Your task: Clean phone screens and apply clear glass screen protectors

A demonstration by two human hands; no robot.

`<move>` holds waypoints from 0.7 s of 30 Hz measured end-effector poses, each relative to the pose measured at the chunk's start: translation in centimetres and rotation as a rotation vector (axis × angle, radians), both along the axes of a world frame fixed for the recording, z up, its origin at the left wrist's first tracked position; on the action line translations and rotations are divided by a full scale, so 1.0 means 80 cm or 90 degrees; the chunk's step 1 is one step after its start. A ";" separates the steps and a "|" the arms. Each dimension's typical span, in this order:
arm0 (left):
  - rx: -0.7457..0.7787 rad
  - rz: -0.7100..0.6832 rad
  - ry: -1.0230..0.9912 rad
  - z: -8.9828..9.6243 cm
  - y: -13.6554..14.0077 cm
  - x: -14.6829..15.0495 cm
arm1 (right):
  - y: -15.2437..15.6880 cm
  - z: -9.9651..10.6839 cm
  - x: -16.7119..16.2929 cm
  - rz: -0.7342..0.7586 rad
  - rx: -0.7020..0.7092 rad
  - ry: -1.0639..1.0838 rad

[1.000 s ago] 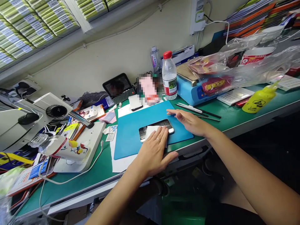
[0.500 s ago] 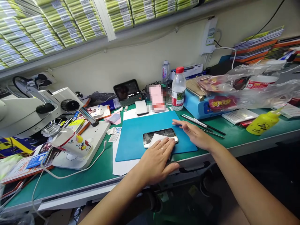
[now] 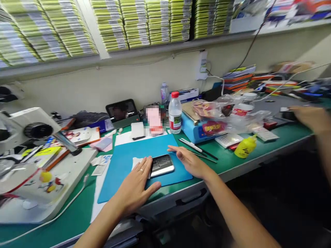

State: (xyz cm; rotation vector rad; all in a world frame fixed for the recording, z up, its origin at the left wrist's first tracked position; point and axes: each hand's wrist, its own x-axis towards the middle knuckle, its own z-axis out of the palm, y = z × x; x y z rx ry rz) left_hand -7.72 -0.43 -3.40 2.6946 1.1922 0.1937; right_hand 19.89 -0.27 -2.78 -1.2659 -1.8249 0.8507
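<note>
A smartphone (image 3: 163, 164) with a dark face and a light border lies on the blue mat (image 3: 121, 174). My left hand (image 3: 138, 179) rests flat on a white wipe (image 3: 135, 161), its fingers stretched out together over the phone's left end and the thumb apart. Most of the wipe is hidden under those fingers. My right hand (image 3: 192, 162) is open just right of the phone, fingers extended over the mat's edge, with nothing in it.
A water bottle (image 3: 175, 113), a blue box (image 3: 192, 129) and a yellow squeeze bottle (image 3: 245, 147) stand to the right. Pen-like tools (image 3: 198, 148) lie behind my right hand. At left is a microscope stand (image 3: 82, 165). A co-worker's hand (image 3: 307, 117) shows at far right.
My left hand and the wipe have slid left across the phone, uncovering its right part. The right hand stays beside it. The view has turned right, bringing in the co-worker's hand.
</note>
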 end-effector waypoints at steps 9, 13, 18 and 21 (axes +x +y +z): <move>0.275 -0.252 -0.137 -0.052 0.011 0.042 | -0.018 0.001 0.004 0.004 -0.005 -0.036; 0.291 -0.276 -0.086 -0.043 0.034 0.025 | -0.026 0.010 0.005 0.001 -0.011 -0.021; 0.311 -0.274 -0.108 -0.029 0.023 0.028 | -0.029 0.009 0.004 0.007 -0.005 -0.010; 0.295 -0.251 -0.099 -0.022 0.012 0.027 | -0.027 0.007 0.004 0.013 0.001 -0.018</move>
